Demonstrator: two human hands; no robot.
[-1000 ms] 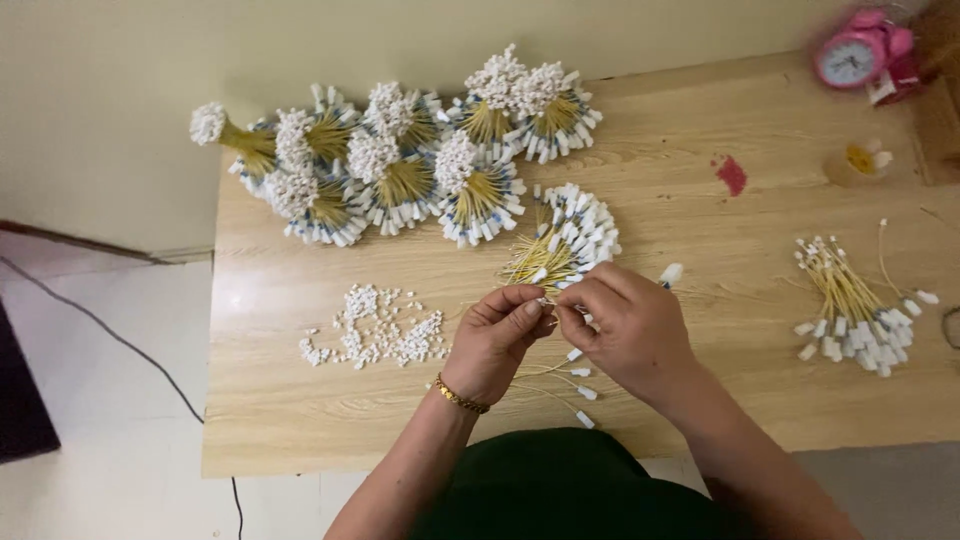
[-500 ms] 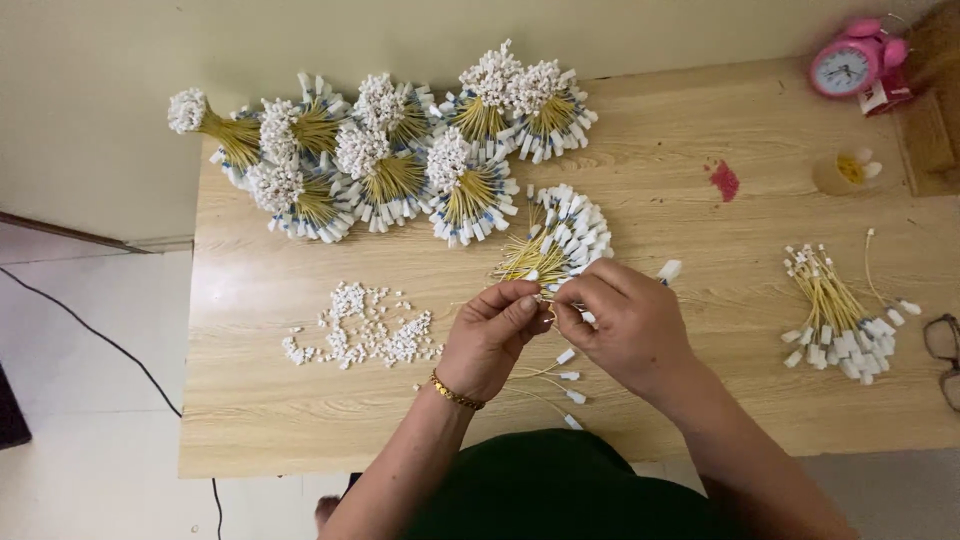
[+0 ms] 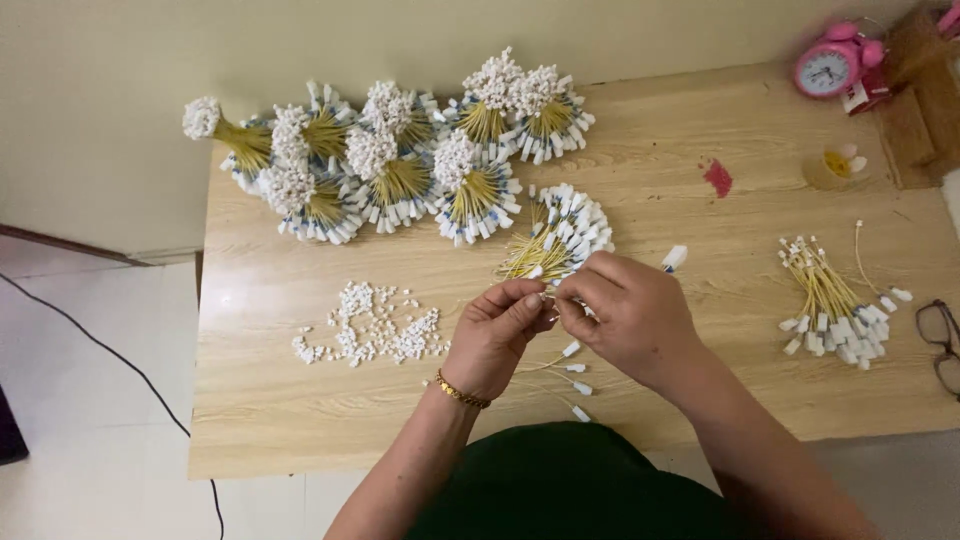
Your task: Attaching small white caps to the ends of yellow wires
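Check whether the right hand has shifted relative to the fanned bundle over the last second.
No. The right hand stays just below the fanned bundle, meeting the left hand; only the camera moved.

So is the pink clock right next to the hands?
No, the pink clock stands at the table's far right corner, well away from both hands working near the middle.

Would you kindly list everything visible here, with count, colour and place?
wire bundles: about ten, yellow with white ends, table's far left
fanned bundle: one, yellow and white, just beyond the hands
small loose pieces: many, white, left of the hands
loose wires: a few, near edge under the hands
unsorted wires: one pile, right side
alarm clock: one, pink, far right corner
glasses: one, dark, right edge
table: one, light wood
bracelet: one, gold, left wrist
left hand: pinching a wire
right hand: pinching the same wire
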